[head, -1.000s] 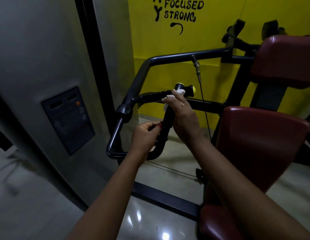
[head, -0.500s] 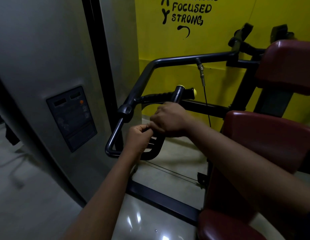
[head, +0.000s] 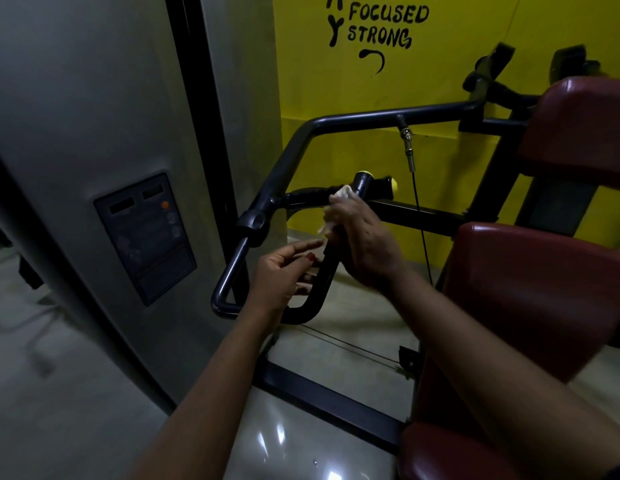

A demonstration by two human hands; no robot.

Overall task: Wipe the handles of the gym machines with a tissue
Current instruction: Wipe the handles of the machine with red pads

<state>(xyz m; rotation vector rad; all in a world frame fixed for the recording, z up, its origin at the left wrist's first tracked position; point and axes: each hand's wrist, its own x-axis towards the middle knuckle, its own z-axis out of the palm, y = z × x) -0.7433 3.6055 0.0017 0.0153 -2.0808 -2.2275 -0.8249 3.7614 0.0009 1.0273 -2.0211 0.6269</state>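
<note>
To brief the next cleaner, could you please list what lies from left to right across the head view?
Dark grey wall panel → left hand → right hand gripping the white tissue → thin black cable → dark red padded seat.

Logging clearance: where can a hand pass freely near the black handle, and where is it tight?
Free: the gap between the black top tube and the horizontal grip. Crowded: the upright black handle, where the right hand holds the white tissue, left hand beside.
</note>
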